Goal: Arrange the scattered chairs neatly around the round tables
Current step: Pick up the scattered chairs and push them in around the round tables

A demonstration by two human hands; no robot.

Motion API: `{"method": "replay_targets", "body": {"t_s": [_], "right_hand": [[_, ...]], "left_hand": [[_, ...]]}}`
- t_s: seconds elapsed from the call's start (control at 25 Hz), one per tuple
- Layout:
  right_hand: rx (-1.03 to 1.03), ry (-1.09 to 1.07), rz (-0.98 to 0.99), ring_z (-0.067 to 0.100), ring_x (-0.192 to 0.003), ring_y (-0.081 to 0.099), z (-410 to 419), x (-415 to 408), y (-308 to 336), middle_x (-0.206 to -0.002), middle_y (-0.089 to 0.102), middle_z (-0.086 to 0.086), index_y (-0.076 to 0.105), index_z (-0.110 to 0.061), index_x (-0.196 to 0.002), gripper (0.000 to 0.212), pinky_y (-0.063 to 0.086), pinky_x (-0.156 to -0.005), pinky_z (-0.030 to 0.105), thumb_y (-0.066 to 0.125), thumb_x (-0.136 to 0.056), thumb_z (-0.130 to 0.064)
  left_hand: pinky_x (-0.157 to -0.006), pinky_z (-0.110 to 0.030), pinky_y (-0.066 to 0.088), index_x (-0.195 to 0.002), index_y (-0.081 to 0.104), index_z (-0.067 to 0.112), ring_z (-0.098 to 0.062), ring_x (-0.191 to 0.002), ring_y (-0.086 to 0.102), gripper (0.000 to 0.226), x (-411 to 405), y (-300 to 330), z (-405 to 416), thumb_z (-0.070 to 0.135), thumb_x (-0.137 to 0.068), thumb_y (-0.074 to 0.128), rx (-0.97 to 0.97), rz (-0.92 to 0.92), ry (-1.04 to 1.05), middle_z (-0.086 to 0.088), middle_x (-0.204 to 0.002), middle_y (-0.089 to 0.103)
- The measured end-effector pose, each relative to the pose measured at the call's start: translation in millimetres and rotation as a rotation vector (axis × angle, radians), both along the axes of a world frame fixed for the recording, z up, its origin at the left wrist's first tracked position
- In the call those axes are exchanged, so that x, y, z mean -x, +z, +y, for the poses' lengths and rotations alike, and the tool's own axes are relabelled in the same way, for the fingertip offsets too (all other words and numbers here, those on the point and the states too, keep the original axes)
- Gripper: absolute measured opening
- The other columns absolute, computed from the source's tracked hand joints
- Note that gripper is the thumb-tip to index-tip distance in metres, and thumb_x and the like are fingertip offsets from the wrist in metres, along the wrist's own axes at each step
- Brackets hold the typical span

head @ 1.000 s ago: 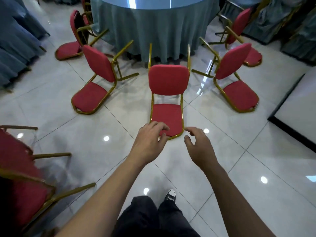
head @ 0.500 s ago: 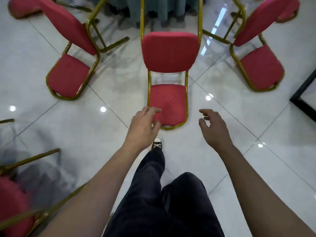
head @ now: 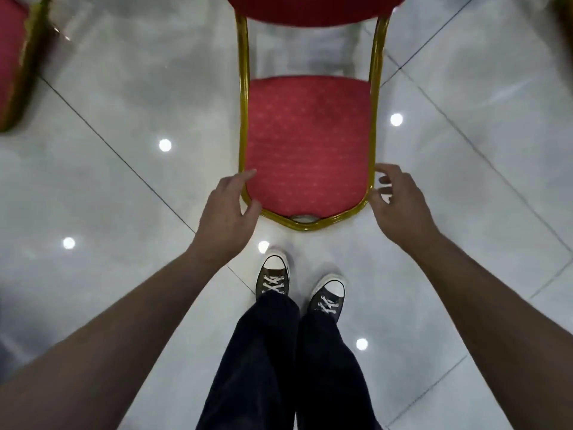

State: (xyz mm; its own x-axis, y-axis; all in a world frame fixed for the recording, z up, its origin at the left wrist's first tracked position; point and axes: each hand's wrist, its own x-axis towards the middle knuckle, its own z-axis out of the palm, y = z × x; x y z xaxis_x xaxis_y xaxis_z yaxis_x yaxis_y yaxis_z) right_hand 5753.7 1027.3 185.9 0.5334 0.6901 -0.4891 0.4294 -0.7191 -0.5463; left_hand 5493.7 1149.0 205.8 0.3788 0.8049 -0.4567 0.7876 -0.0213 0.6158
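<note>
Through the head camera I look almost straight down at one chair [head: 310,144] lying tipped over on the glossy tiled floor [head: 480,150]. Its red padded panel faces up, framed by a gold metal tube [head: 243,88] that runs down both long sides and closes in a rounded curve at the end nearest me. A second red cushion of the same chair crosses the top edge of the view, joined to the first by the two gold side tubes, with bare floor showing through the gap between the cushions. My left hand [head: 224,209] is at the near left corner of the frame: the fingers are spread wide and lightly bent, the forefinger lies over the tube onto the edge of the red fabric, and the thumb sits just beside the curved tube; I cannot tell whether it presses on the metal, and the hand is not closed around it. My right hand [head: 400,203] is at the near right corner, also wide and relaxed, fingers curved toward the tube and just beside it; contact cannot be confirmed. Both forearms enter from the lower corners. Below the chair stand two dark canvas shoes [head: 273,276] with white toe caps, under dark trouser legs [head: 279,361]. A further red chair [head: 12,57] with a gold frame is partly visible, blurred, at the upper left edge, well apart from the first.
</note>
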Motion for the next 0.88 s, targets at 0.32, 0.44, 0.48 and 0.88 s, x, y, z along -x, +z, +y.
{"method": "replay_targets", "body": {"t_s": [0.32, 0.44, 0.48, 0.88], "right_hand": [[0.186, -0.554, 0.130, 0.031, -0.123, 0.053, -5, -35, -240, -0.143, 0.048, 0.014, 0.032, -0.021, -0.152, 0.067, 0.045, -0.092, 0.037, 0.059, -0.093, -0.039], [0.162, -0.660, 0.226, 0.025, -0.108, 0.056, 3, -46, -280, -0.133, 0.055, 0.008, 0.044, -0.014, -0.145, 0.059, 0.047, -0.087, 0.036, 0.057, -0.093, -0.039], [0.152, -0.671, 0.246, 0.023, -0.105, 0.055, 7, -47, -285, -0.127, 0.057, 0.005, 0.049, -0.012, -0.141, 0.056, 0.046, -0.086, 0.034, 0.057, -0.093, -0.041], [0.144, -0.603, 0.243, 0.029, -0.104, 0.060, -31, -32, -92, -0.109, 0.059, 0.003, 0.055, -0.017, -0.115, 0.051, 0.053, -0.093, 0.052, 0.058, -0.091, -0.062]], "left_hand": [[-0.095, -0.040, 0.047, -0.154, 0.028, 0.031, -0.034, -0.119, 0.054, 0.060, -8, -242, 33, 0.035, -0.099, 0.051, 0.175, 0.176, 0.270, -0.015, -0.135, 0.050], [-0.099, -0.046, 0.050, -0.154, 0.006, 0.052, -0.035, -0.118, 0.055, 0.080, -11, -274, 48, 0.026, -0.094, 0.053, 0.245, 0.133, 0.286, -0.011, -0.140, 0.049], [-0.101, -0.048, 0.050, -0.153, 0.004, 0.055, -0.035, -0.120, 0.055, 0.085, -12, -275, 49, 0.022, -0.093, 0.054, 0.248, 0.101, 0.297, -0.010, -0.142, 0.048], [-0.093, -0.036, 0.049, -0.153, 0.004, 0.056, -0.034, -0.111, 0.060, 0.075, 1, -78, 23, 0.047, -0.098, 0.053, 0.252, 0.227, 0.277, -0.021, -0.138, 0.051]]}}
